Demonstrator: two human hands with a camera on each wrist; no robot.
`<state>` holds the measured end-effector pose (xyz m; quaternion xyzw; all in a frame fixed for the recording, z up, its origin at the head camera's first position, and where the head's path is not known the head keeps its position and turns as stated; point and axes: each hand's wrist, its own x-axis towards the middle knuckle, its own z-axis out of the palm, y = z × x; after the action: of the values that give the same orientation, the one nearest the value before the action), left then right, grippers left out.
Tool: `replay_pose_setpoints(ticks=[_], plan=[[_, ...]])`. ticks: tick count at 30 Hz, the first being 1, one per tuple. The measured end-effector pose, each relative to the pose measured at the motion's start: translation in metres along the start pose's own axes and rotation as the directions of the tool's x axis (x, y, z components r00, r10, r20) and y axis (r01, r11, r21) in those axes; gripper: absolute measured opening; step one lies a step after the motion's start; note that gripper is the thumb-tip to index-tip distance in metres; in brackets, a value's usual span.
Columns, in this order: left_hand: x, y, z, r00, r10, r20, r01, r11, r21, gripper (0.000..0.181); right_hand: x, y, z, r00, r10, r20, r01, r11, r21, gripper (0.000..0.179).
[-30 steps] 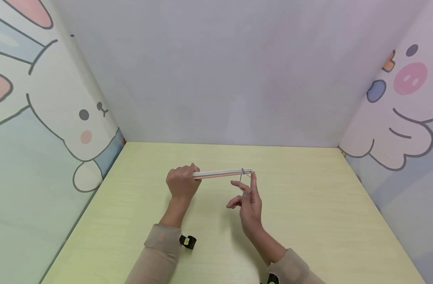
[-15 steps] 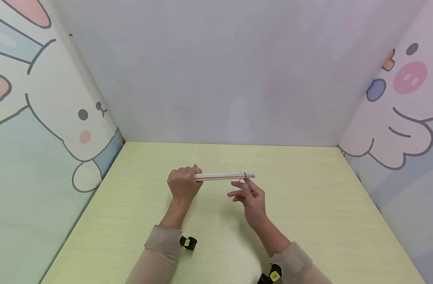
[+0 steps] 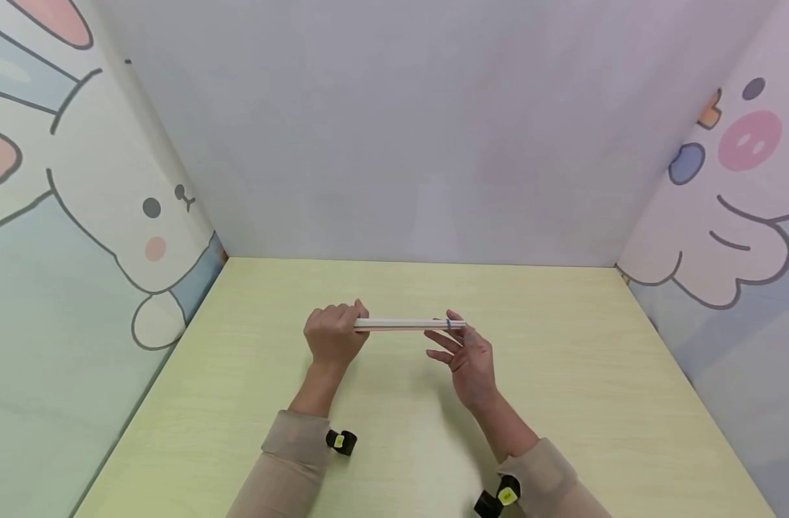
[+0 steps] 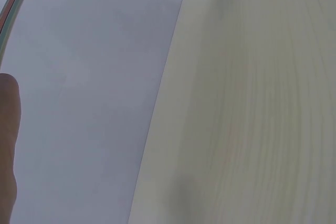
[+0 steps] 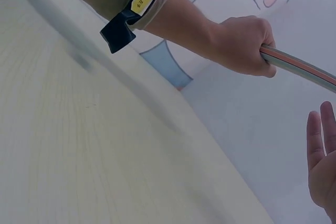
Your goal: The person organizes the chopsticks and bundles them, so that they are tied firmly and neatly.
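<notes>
A bundle of slim pale chopsticks [image 3: 400,324], white and pinkish, is held level above the table. My left hand [image 3: 332,332] grips its left end in a fist. Close to the far end, a thin dark rubber band [image 3: 449,324] goes round the sticks. The thumb and forefinger of my right hand [image 3: 473,365] pinch at that band from both sides, with the other fingers spread below the bundle. In the right wrist view, the chopsticks [image 5: 302,68] come out of the left fist, and part of the right hand [image 5: 323,177] shows at the edge.
Pale wood-grain table [image 3: 239,403] lies under both hands. A plain grey-white wall [image 3: 420,144] closes off the back, and panels with cartoon animals stand left and right. Black wrist straps [image 3: 341,441] with yellow labels hang at the sleeve cuffs.
The right hand's raised forefinger bent down, then moved behind the chopsticks' end as the hand shifted right. The stretched band loop no longer shows below. The bundle levelled slightly; the left hand barely moved.
</notes>
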<state>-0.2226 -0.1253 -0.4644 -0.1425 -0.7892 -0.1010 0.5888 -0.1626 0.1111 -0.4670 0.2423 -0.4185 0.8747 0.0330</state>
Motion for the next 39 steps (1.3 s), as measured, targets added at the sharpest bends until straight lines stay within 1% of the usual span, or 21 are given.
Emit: replay_pose_setpoints(ticks=[2,3,5,6,9,11,13,15,18,21,24,26,27,31,34,35,39], plan=[[0.000,-0.001,0.000,1.000,0.020,-0.005,-0.020,1.000,-0.004,0.035,0.001,-0.001,-0.003,1.000,-0.021,0.021,0.022,1.000,-0.009,0.036],[0.000,-0.001,0.000,1.000,0.029,-0.007,-0.029,1.000,-0.006,0.035,0.002,-0.001,-0.004,0.999,-0.028,0.024,0.029,0.999,-0.030,0.035],[-0.001,-0.001,-0.001,0.999,0.044,-0.012,-0.044,0.999,-0.012,0.035,0.003,-0.001,-0.007,0.999,-0.041,0.019,0.043,0.993,-0.111,0.032],[-0.001,-0.001,-0.001,0.999,0.050,-0.015,-0.051,0.999,-0.014,0.035,0.003,-0.002,-0.008,0.999,-0.045,0.010,0.046,0.985,-0.166,0.031],[-0.001,-0.001,-0.002,0.998,0.057,-0.019,-0.058,0.998,-0.016,0.035,0.004,-0.004,-0.011,0.998,-0.037,-0.045,0.020,0.945,-0.326,0.026],[0.000,-0.002,-0.002,0.998,0.057,-0.021,-0.058,0.998,-0.016,0.035,0.005,-0.006,-0.011,0.997,-0.026,-0.074,-0.005,0.917,-0.398,0.021],[0.000,-0.002,-0.002,0.998,0.056,-0.025,-0.057,0.998,-0.023,0.035,0.006,-0.009,-0.011,0.996,-0.012,-0.093,-0.030,0.896,-0.442,0.015],[0.000,-0.002,-0.002,0.998,0.057,-0.028,-0.058,0.998,-0.032,0.035,0.006,-0.010,-0.011,0.996,0.010,-0.090,-0.051,0.883,-0.467,0.011],[0.001,-0.002,-0.002,0.998,0.059,-0.025,-0.061,0.997,-0.046,0.034,0.006,-0.012,-0.010,0.997,0.048,-0.065,-0.073,0.871,-0.485,0.012],[0.002,-0.002,-0.003,0.998,0.055,-0.013,-0.056,0.997,-0.044,0.033,0.006,-0.011,-0.010,0.996,0.072,-0.055,-0.089,0.885,-0.458,0.016],[0.002,-0.004,-0.004,0.999,0.038,-0.002,-0.038,0.999,-0.035,0.032,0.006,-0.011,-0.011,0.995,0.063,-0.079,-0.090,0.906,-0.414,0.026],[0.003,-0.004,-0.005,1.000,0.028,0.009,-0.028,0.999,-0.033,0.033,0.006,-0.011,-0.012,0.994,0.047,-0.101,-0.085,0.907,-0.412,0.030],[0.003,-0.005,-0.005,1.000,0.024,0.015,-0.024,0.999,-0.032,0.033,0.006,-0.011,-0.013,0.993,0.038,-0.111,-0.081,0.901,-0.425,0.029],[0.003,-0.005,-0.006,0.999,0.024,0.040,-0.023,0.999,-0.035,0.035,0.006,-0.012,-0.013,0.989,-0.007,-0.146,-0.068,0.864,-0.498,0.017],[0.003,-0.004,-0.007,0.998,0.027,0.053,-0.025,0.999,-0.037,0.036,0.007,-0.012,-0.011,0.987,-0.047,-0.156,-0.045,0.839,-0.542,0.014],[0.003,-0.004,-0.007,0.998,0.028,0.055,-0.025,0.999,-0.038,0.036,0.007,-0.013,-0.011,0.986,-0.060,-0.154,-0.035,0.836,-0.547,0.014],[0.002,-0.003,-0.007,0.998,0.027,0.055,-0.024,0.999,-0.043,0.036,0.010,-0.015,-0.010,0.989,-0.106,-0.101,0.031,0.827,-0.561,0.013]])
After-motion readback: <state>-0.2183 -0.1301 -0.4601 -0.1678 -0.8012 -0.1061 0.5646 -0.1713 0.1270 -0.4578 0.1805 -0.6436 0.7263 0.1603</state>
